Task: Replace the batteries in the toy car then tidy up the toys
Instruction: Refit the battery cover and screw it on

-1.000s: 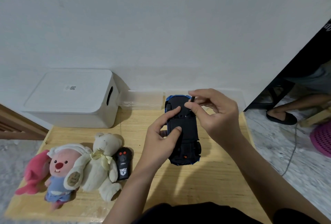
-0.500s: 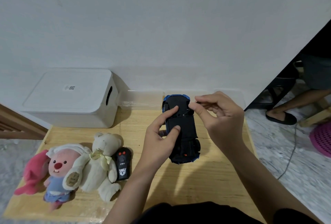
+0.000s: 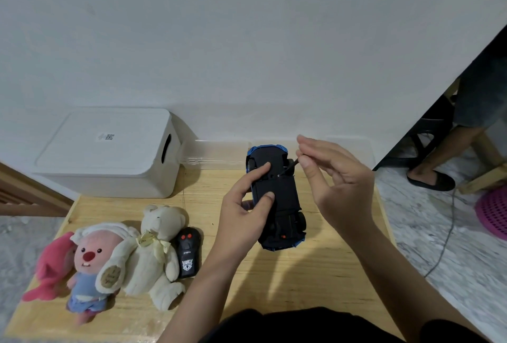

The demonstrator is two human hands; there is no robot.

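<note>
A blue toy car lies upside down over the wooden table, its black underside facing up. My left hand grips the car's left side, with two fingers pressed on the underside. My right hand pinches a thin dark screwdriver between thumb and fingers, its tip resting on the underside near the front wheels. A black remote control lies left of the car. Three plush toys lie at the front left: a cream bear, a pink-faced one and a pink one.
A white lidded storage box stands at the back left against the wall. A clear plastic container sits behind the car. At right, off the table, are another person's sandalled foot, a cable on the floor and a pink basket.
My right hand has shifted slightly right and opened its fingers wider while twisting the screwdriver. The car and my left hand have stayed almost where they were.
</note>
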